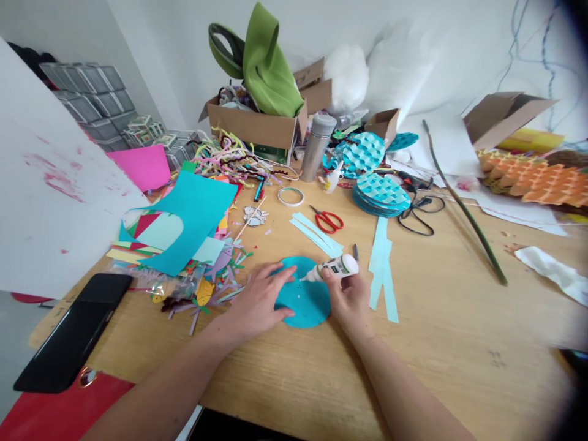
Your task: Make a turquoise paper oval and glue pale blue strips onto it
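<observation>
A teal paper disc [307,300] lies flat on the wooden table [450,343]. My left hand [260,301] rests open on the disc's left edge, fingers spread flat over it. My right hand [348,295] is closed round a small white glue bottle [334,267], whose nozzle points left and down at the disc. A few small white dots show on the disc. Pale blue paper strips [383,269] lie just right of my right hand, and more strips [316,235] lie behind the disc.
Red-handled scissors [329,220] and a tape roll [290,196] lie behind the disc. Coloured paper scraps [184,245] pile up at left, beside a black phone [76,331]. Stacked teal woven discs [381,195], a metal bottle [316,147], a cardboard box [257,125] and a long stick [463,211] stand farther back.
</observation>
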`<state>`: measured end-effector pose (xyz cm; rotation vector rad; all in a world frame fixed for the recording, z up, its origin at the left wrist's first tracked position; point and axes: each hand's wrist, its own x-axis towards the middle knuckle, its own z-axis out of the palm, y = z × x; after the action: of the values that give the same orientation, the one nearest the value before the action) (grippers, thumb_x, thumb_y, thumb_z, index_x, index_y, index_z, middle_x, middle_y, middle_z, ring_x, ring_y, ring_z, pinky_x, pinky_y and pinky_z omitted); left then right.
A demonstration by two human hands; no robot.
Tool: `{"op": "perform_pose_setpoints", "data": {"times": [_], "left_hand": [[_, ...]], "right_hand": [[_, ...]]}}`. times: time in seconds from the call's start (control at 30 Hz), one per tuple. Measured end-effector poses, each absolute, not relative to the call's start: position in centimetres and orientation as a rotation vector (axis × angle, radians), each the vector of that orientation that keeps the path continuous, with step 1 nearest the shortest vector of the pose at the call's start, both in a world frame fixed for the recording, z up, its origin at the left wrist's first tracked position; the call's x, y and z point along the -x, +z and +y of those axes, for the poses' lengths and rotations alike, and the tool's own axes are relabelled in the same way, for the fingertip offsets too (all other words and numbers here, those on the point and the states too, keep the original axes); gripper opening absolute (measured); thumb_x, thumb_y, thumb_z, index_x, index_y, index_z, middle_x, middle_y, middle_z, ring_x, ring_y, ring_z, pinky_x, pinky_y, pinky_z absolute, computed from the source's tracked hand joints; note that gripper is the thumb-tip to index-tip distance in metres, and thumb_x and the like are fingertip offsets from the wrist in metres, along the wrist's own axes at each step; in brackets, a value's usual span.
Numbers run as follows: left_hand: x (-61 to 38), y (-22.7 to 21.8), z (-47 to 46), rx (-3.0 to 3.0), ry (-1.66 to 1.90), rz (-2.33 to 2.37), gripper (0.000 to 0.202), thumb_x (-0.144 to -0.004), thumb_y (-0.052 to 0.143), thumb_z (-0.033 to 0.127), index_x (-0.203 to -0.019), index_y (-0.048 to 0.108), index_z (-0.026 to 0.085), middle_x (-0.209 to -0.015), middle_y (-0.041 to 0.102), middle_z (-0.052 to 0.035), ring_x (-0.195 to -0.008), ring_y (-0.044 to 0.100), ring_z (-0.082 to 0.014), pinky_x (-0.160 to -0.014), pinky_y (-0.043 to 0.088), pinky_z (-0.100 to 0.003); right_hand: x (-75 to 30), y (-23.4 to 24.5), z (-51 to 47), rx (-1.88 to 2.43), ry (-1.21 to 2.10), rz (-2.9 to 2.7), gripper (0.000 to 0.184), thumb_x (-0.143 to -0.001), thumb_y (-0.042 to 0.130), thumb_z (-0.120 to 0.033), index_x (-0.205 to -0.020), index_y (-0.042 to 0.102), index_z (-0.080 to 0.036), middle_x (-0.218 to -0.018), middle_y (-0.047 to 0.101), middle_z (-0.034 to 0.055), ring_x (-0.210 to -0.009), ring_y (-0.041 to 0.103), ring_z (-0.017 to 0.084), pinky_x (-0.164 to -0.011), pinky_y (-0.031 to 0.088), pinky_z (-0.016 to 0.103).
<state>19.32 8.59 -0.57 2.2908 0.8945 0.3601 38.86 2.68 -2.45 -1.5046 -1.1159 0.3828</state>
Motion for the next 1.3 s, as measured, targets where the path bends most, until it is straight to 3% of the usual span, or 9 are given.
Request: {"op": "perform_pose_setpoints", "data": {"times": [0.17, 0.53, 0.77, 1.0, 1.3], "left_hand": [[-19.3, -0.7, 8.6, -2.289, 0.372, 0.882, 0.08, -0.072, 0.079, 0.021, -0.142, 0.042, 0.025, -0.142, 0.048, -0.0121, -0.138, 0.037, -0.0279, -0.112, 0.037, -0.048], [-19.4, -0.3, 8.7, -2.293, 0.359, 0.923, 0.08, -0.072, 0.079, 0.022, -0.142, 0.041, 0.023, -0.142, 0.051, -0.0123, -0.139, 0.036, -0.0291, -0.113, 0.036, -0.049], [-19.4, -1.0, 8.8, -2.3, 0.356, 0.906, 0.083, -0.073, 0.078, 0.023, -0.145, 0.037, 0.02, -0.146, 0.044, -0.0156, -0.141, 0.032, -0.0285, -0.114, 0.035, -0.048], [-19.5, -0.6, 8.9, -2.302, 0.318, 0.904, 0.083, -0.073, 0.079, 0.023, -0.144, 0.037, 0.017, -0.145, 0.047, -0.0149, -0.142, 0.031, -0.0283, -0.115, 0.033, -0.048], [-19.5, -0.7, 8.9, -2.302, 0.332, 0.891, 0.088, -0.072, 0.079, 0.022, -0.147, 0.033, 0.021, -0.144, 0.05, -0.0118, -0.142, 0.03, -0.0279, -0.115, 0.033, -0.049]], "right_hand": [[-38.8, -2.2, 2.6, 1.557, 0.308, -1.262, 0.019, -0.087, 0.063, -0.039, -0.09, 0.06, -0.02, -0.086, 0.064, 0.0051, -0.081, 0.061, 0.021, -0.072, 0.049, 0.036], [-39.0, -1.0, 4.0, 1.43, 0.375, -0.889, 0.032, -0.083, 0.066, -0.05, -0.086, 0.057, -0.019, -0.075, 0.064, 0.0028, -0.069, 0.061, 0.018, -0.062, 0.048, 0.032], [-39.6, -0.6, 5.2, 1.661, 0.281, -1.1, 0.035, -0.084, 0.063, -0.053, -0.081, 0.057, -0.019, -0.066, 0.058, -0.0002, -0.055, 0.047, 0.014, -0.05, 0.035, 0.027], [-39.2, -1.2, 6.4, 1.553, 0.324, -1.084, 0.03, -0.086, 0.063, -0.048, -0.087, 0.055, -0.019, -0.074, 0.057, 0.0008, -0.065, 0.053, 0.017, -0.057, 0.04, 0.029], [-39.4, -2.1, 6.0, 1.407, 0.454, -0.913, 0.03, -0.083, 0.067, -0.048, -0.085, 0.057, -0.02, -0.077, 0.061, 0.0012, -0.072, 0.056, 0.017, -0.065, 0.045, 0.031]]}}
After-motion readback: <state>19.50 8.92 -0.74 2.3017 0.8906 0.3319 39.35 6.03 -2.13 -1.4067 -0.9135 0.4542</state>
